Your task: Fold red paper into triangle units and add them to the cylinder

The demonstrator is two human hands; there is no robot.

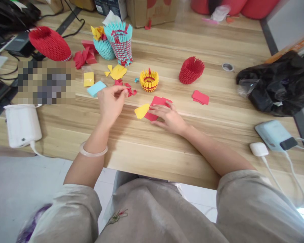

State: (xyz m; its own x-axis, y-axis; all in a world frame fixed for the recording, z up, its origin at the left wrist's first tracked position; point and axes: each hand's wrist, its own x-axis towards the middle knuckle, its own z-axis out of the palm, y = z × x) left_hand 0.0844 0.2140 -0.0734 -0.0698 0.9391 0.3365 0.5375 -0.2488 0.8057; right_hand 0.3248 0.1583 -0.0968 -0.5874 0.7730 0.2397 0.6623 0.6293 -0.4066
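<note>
My left hand (111,104) is closed in a pinch on a small red paper piece (126,87), just above a little heap of folded red paper pieces (134,92). My right hand (170,117) lies with fingers stretched out over red paper sheets (158,100). Under its fingertips, yellow paper slips (141,111) stick out to the left. Beyond the hands stands a small yellow and red folded-paper bowl (149,81). Blue paper slips (96,88) lie beside my left hand, and a yellow paper pile (118,72) is behind it.
Folded-paper vases stand at the back: a blue and red one (120,44), a red one (191,70) and a large red one on its side (50,44). Red slips (200,97) and a tape roll (227,67) lie right, near a black bag (278,84). Power banks with cables flank both sides.
</note>
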